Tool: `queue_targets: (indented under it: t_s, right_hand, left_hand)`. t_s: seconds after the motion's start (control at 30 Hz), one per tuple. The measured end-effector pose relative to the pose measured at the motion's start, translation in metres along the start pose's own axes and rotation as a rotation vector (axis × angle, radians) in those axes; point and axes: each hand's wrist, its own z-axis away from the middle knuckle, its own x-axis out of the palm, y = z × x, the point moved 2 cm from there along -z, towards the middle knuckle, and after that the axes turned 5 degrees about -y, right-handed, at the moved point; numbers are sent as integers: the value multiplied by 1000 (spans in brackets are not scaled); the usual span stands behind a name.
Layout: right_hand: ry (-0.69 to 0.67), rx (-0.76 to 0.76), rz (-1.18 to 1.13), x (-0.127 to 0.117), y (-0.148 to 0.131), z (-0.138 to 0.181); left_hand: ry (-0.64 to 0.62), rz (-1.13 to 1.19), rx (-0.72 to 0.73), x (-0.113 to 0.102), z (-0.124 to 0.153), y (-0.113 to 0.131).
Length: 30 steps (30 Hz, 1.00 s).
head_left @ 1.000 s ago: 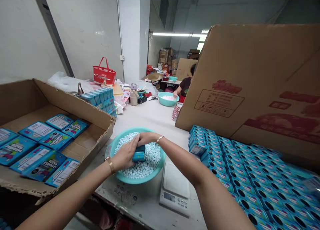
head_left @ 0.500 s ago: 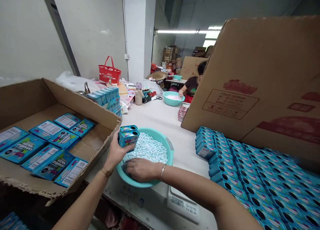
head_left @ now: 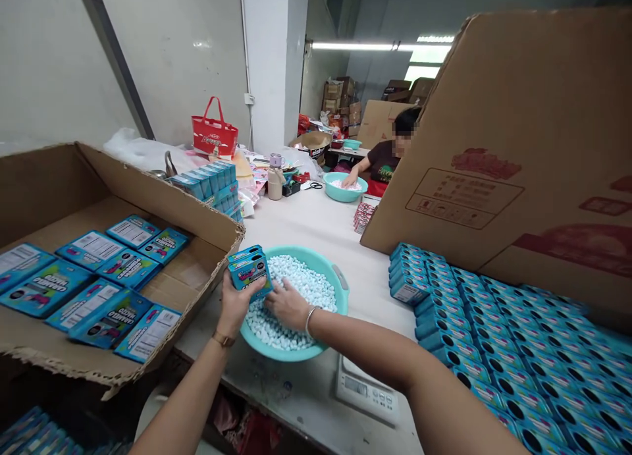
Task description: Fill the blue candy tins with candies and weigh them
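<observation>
blue boxes in one hand, the other hand down at the pellets

what look like two blue boxes [head_left: 249, 270] are held together, a little tilted, above the left side of a turquoise bowl [head_left: 296, 355]. the left hand [head_left: 234, 305] has a firm grip on them, thumb across the near face and the other fingers mostly hidden. the right hand [head_left: 289, 305] lies palm down at the pale pellets [head_left: 309, 285] in the bowl, fingers bent, their tips just beside the boxes; whether that grip has closed on any pellets, or the tips touch a box, i cannot tell.

the work looks partway along, as i judge it. plenty of pellets remain in the bowl, and the boxes in hand are not yet set down. to the left, an open carton [head_left: 148, 191] has some flat boxes [head_left: 128, 268] laid in it, with bare floor left over. to the right, many more blue boxes [head_left: 484, 336] stand in close rows, dark ovals showing on top; whether those are openings or print, or which boxes are filled, is unclear.

a white scale [head_left: 368, 389] sits on the bench [head_left: 316, 224] near the bowl, partly under the right forearm. farther off, a co-worker [head_left: 382, 162] reaches into another bowl [head_left: 340, 195].
</observation>
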Motion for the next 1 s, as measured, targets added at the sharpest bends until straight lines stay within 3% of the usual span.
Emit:
queue_targets:
  t_s: [0.1, 0.2, 0.27, 0.37, 0.43, 0.53, 0.67, 0.8, 0.93, 1.0]
  right_hand:
    - [-8, 150, 10, -7, 26, 14]
    - [28, 217, 29, -20, 29, 24]
    - [58, 132, 33, -24, 11, 19]
    - [67, -143, 12, -16, -26, -4]
    - [58, -171, -6, -5, -38, -23]
    - [54, -75, -31, 8, -30, -37]
    - [18, 121, -54, 11, -3, -27]
    - [10, 253, -100, -1, 18, 0]
    - [90, 363, -208, -10, 37, 35]
    - [192, 452, -410, -10, 48, 49]
  left_hand:
    - [-8, 77, 2, 2, 3, 5]
    - [-27, 126, 7, 2, 5, 7]
    - [-25, 128, 18, 1, 5, 5]
    - [-5, 101, 18, -1, 3, -1]
    - [0, 77, 11, -2, 1, -7]
    - [1, 54, 16, -2, -1, -12]
    - [-14, -12, 39, -1, -1, -5]
    - [-108, -428, 141, 1, -1, 22]
    - [-475, -1178, 226, 19, -4, 43]
    - [-644, -1349, 187, 31, -5, 40]
